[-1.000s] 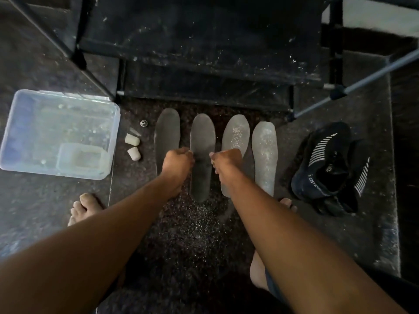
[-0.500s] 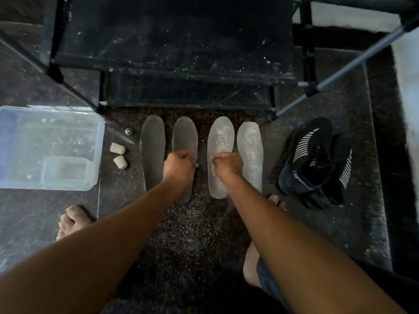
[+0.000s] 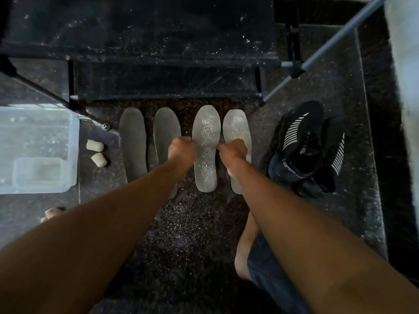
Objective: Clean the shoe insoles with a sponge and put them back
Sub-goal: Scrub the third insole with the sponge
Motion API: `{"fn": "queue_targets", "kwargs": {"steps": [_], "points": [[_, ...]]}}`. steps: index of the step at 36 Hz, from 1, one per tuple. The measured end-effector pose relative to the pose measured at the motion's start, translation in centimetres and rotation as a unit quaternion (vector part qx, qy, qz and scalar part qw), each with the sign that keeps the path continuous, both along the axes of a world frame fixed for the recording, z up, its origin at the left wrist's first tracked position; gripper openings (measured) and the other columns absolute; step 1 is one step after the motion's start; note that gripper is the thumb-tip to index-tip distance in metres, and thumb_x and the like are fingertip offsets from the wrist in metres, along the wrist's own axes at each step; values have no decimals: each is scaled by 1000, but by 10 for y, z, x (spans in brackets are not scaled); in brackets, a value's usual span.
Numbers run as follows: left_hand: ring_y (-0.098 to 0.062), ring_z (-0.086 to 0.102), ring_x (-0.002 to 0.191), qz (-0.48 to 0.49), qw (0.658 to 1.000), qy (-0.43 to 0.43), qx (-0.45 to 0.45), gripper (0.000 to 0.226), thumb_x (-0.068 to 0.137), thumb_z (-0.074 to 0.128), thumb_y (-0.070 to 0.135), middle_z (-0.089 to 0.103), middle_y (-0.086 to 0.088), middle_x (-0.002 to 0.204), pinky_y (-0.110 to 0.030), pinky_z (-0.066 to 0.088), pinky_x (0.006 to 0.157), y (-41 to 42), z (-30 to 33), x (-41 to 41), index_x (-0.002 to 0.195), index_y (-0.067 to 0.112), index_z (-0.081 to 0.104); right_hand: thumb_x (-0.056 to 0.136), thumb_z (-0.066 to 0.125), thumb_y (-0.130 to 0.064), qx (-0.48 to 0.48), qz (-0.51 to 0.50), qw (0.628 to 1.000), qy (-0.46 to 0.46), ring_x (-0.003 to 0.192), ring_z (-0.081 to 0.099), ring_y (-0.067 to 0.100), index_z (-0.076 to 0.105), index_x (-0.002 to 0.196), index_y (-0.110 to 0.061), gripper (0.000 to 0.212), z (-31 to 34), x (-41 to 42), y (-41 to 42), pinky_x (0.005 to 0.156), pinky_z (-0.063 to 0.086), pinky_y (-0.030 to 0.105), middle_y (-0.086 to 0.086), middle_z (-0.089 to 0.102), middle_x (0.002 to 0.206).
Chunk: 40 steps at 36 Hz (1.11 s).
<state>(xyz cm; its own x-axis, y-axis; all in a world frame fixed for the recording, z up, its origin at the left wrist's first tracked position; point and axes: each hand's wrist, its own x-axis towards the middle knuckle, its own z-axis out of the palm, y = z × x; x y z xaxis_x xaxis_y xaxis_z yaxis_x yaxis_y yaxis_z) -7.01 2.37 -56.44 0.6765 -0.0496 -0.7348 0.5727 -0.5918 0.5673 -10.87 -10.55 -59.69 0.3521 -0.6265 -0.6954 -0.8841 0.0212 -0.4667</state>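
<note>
Four insoles lie side by side on the floor in front of a dark rack (image 3: pixel 140 41): two grey insoles (image 3: pixel 132 141) toward the floor's left edge, two pale insoles (image 3: pixel 205 125) to their right, glittering as if wet or soapy. The left hand (image 3: pixel 181 148) and right hand (image 3: pixel 233 149) are curled closed at either edge of one pale insole; whether the fingers pinch it cannot be told. No sponge is clearly in view. Judging by this, cleaning is under way, and nothing is back in the black shoes (image 3: pixel 303 150) at the right. A clear tub (image 3: pixel 70 143) sits left. The speckled stone floor (image 3: pixel 195 223) looks dusty; the room is dim.
</note>
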Motion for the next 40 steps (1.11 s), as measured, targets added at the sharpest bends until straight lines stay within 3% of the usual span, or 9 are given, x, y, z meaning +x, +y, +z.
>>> {"fn": "queue_targets", "kwargs": {"steps": [4, 10, 12, 18, 23, 28, 32, 37, 40], "points": [[-24, 56, 94, 37, 998, 31, -30, 33, 102, 47, 6, 59, -2, 89, -43, 54, 94, -1, -9, 3, 76, 25, 55, 77, 80, -20, 27, -43, 998, -21, 88, 69, 30, 69, 106, 1, 37, -3, 0, 1, 68, 59, 35, 17, 72, 104], [-25, 59, 89, 113, 989, 65, -76, 27, 101, 49, 14, 60, 1, 84, -46, 57, 89, 6, -15, 7, 77, 26, 56, 79, 81, -10, 94, -76, 989, -88, 50, 50, 15, 62, 63, -10, 24, 8, -8, 2, 40, 35, 24, 6, 62, 63], [-21, 57, 77, 158, 980, 78, -91, 22, 102, 51, 18, 61, -1, 80, -38, 53, 73, 7, 2, 7, 84, 17, 64, 80, 81, -11, 107, -68, 987, -102, 48, 49, 13, 63, 64, -11, 24, 21, -9, 4, 41, 36, 24, 4, 61, 60], [-16, 56, 72, 195, 970, 70, -130, 38, 107, 49, 22, 58, -2, 83, -35, 52, 70, 24, 50, 7, 133, -4, 60, 82, 82, -13, 155, -24, 975, -157, 45, 44, 13, 66, 71, -7, 20, 68, -14, 16, 47, 37, 27, 4, 58, 54], [-22, 63, 84, 250, 958, 55, -132, 30, 108, 48, 30, 67, -8, 96, -33, 47, 66, 42, 102, -10, 113, 9, 68, 86, 79, -17, 152, 9, 969, -193, 47, 46, 10, 70, 81, -4, 16, 124, -26, 32, 47, 40, 25, 3, 60, 58], [-28, 69, 92, 246, 950, 33, -190, 34, 107, 47, 34, 74, -10, 100, -44, 59, 81, 63, 153, -32, 116, 16, 73, 89, 75, -16, 144, 9, 963, -227, 48, 44, 12, 69, 81, -6, 14, 179, -43, 48, 47, 39, 24, 2, 57, 56], [-23, 68, 80, 221, 950, -14, -220, 30, 107, 49, 32, 73, -8, 90, -35, 54, 66, 78, 206, -46, 101, 15, 73, 87, 77, -18, 137, 23, 959, -248, 48, 45, 10, 69, 79, -5, 17, 230, -56, 61, 49, 39, 25, 3, 58, 60], [-30, 73, 108, 198, 914, 18, -353, 44, 110, 40, 45, 76, -13, 117, -49, 58, 94, 97, 267, -66, 128, 15, 67, 85, 77, -20, 132, 46, 949, -282, 47, 44, 10, 68, 74, -8, 19, 300, -64, 76, 47, 36, 24, 2, 59, 59], [-32, 72, 113, 180, 876, 81, -440, 56, 111, 27, 51, 73, -14, 125, -51, 55, 94, 111, 305, -76, 137, 13, 60, 85, 75, -21, 107, 84, 946, -294, 49, 49, 10, 66, 68, -12, 21, 344, -70, 83, 49, 38, 24, -1, 59, 56]]}}
